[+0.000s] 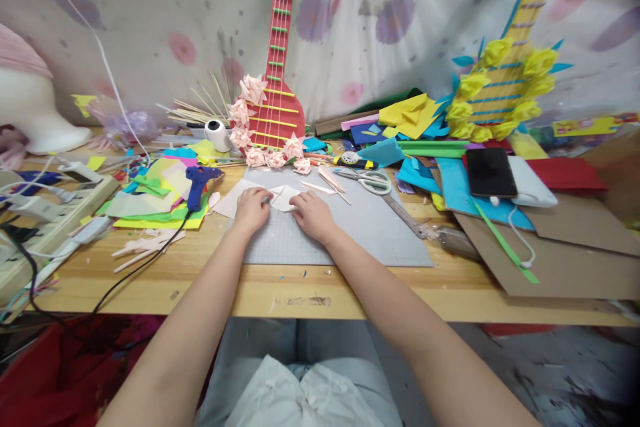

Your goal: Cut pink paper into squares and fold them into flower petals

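Head view: both hands press down on a pale paper (281, 198) lying on the grey mat (360, 227) near the table's (150, 273) back edge, left hand (251, 209) and right hand (311, 215) flat with fingers close together, gripping nothing. Judging by its creases and raised flaps, the paper seems partly folded, with more folds left. It lies between and under the fingertips of both hands, with scissors (373, 180) and glue gun (197, 185) nearby untouched.
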### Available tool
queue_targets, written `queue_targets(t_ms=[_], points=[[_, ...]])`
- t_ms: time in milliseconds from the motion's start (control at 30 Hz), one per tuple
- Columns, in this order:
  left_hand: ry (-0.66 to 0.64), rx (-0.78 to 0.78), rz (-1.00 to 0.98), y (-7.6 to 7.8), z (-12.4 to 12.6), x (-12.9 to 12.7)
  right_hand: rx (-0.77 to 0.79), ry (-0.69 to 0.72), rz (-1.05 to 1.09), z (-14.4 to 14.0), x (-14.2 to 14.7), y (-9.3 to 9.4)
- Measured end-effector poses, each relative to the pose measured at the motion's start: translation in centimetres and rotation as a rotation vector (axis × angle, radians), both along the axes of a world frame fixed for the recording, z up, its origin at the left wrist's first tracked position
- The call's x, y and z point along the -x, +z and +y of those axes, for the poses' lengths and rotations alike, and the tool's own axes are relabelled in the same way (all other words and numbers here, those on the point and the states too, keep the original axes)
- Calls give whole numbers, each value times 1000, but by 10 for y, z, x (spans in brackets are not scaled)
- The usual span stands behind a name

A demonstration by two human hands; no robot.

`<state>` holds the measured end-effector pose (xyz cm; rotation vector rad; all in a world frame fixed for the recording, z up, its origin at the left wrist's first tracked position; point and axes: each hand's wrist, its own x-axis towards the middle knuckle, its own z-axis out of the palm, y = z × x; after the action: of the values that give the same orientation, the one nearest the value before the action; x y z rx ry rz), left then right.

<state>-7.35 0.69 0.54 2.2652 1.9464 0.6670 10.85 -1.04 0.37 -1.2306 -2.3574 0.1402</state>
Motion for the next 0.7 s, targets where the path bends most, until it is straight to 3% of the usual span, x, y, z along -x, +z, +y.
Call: queue_targets(t_ms=[300,700], points=[[45,-89,-20,-6,-7,-10,-31,-17,-60,3,4,0],[-148,-15,-55,3,-14,-15,88,-83,170,5,-18,-2]])
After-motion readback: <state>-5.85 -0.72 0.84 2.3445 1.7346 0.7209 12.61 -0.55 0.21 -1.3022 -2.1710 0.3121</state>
